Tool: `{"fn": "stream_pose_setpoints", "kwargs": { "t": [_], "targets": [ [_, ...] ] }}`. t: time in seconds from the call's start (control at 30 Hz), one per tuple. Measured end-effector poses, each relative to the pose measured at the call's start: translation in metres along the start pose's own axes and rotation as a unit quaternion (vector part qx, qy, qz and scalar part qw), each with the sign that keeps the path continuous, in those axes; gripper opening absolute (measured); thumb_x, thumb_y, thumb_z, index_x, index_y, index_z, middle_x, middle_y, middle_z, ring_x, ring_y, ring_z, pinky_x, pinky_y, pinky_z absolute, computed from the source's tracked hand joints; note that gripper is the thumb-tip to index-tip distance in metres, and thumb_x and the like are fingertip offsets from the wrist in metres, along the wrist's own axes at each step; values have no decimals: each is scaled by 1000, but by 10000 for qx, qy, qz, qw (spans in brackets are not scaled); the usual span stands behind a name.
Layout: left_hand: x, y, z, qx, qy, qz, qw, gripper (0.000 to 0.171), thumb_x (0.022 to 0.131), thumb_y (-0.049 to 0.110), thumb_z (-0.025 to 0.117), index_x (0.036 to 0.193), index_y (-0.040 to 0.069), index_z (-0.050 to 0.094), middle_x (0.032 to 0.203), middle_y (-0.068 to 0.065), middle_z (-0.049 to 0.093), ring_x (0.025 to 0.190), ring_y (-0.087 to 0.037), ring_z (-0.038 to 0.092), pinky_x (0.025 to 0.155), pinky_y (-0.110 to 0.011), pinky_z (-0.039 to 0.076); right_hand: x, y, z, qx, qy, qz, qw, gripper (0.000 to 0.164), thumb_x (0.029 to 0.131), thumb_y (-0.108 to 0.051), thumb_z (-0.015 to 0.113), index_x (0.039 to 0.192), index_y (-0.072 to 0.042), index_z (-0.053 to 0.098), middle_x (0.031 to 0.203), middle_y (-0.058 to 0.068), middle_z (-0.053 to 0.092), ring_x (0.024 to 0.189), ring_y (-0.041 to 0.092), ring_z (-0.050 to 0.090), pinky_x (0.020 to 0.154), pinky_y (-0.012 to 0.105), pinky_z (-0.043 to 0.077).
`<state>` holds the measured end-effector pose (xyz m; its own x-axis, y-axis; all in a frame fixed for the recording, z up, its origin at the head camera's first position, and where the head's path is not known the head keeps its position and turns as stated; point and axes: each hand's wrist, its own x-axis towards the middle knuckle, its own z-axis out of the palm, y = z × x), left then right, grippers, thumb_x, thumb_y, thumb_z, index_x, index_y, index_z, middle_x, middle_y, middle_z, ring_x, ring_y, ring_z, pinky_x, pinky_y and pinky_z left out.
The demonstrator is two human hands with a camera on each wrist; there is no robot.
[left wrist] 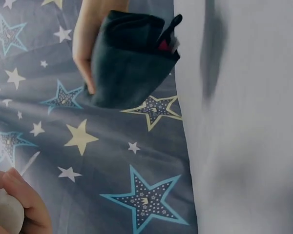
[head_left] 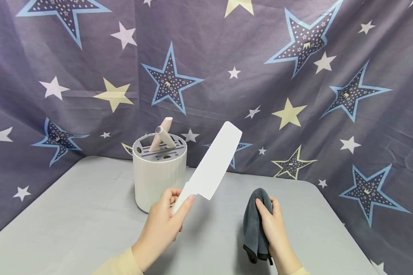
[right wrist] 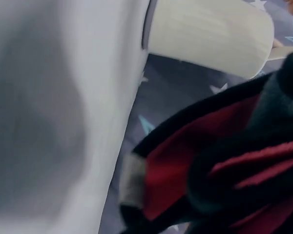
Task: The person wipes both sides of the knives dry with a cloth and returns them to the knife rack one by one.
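Observation:
My left hand (head_left: 166, 215) grips the white handle of a cleaver (head_left: 215, 160), its broad white blade tilted up and to the right above the table. In the left wrist view that hand's fingers (left wrist: 27, 195) curl round the handle's end. To the right, my right hand (head_left: 273, 225) holds a folded dark grey cloth (head_left: 252, 225), thumb on top and the lower end hanging down. The right wrist view shows the cloth's red inner side (right wrist: 171, 170) and black edging. Cloth and blade are apart.
Behind the left hand stands a round white knife block (head_left: 158, 179) with a grey slotted top. A pink handle (head_left: 165, 126) and a whitish handle (head_left: 166, 137) stick out of it. The table (head_left: 72, 214) has a grey cover; a star-patterned curtain (head_left: 206, 95) hangs behind it.

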<state>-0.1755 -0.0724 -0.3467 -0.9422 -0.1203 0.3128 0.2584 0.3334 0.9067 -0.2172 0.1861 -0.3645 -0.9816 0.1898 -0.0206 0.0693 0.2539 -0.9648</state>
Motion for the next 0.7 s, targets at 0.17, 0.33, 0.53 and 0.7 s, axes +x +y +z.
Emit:
{"fn": "stream_pose_setpoints", "kwargs": {
  "t": [0.17,0.33,0.53,0.7],
  "targets": [
    [-3,0,-7,138,161,81,9997,28,93,32,70,109,14,59,82,-3,64,44,-10,53,44,-26,48,5,9,-6,-999,-16,-130,9949,61,103,-40,47,148,-2,31,152,28,21,128,42,36,101,55,37],
    [-5,0,-11,299,167,146,9993,24,91,29,72,108,17,59,80,0,62,47,-8,54,47,-25,49,12,21,-4,-1673,28,-327,9854,57,102,-37,52,143,0,39,145,31,28,127,45,38,101,60,37],
    [-4,5,-24,832,199,590,9946,21,91,29,72,105,17,62,81,3,62,57,-4,52,54,-22,46,18,29,-1,-2305,34,-428,9721,53,101,-35,52,142,-1,42,141,32,31,124,49,42,95,60,41],
    [4,12,-40,1376,293,1206,9827,19,89,23,74,103,16,64,79,7,64,62,-2,52,58,-22,45,23,37,0,-2829,64,-356,9585,53,99,-33,53,141,-1,43,140,33,29,124,54,34,92,64,40]
  ]
}}
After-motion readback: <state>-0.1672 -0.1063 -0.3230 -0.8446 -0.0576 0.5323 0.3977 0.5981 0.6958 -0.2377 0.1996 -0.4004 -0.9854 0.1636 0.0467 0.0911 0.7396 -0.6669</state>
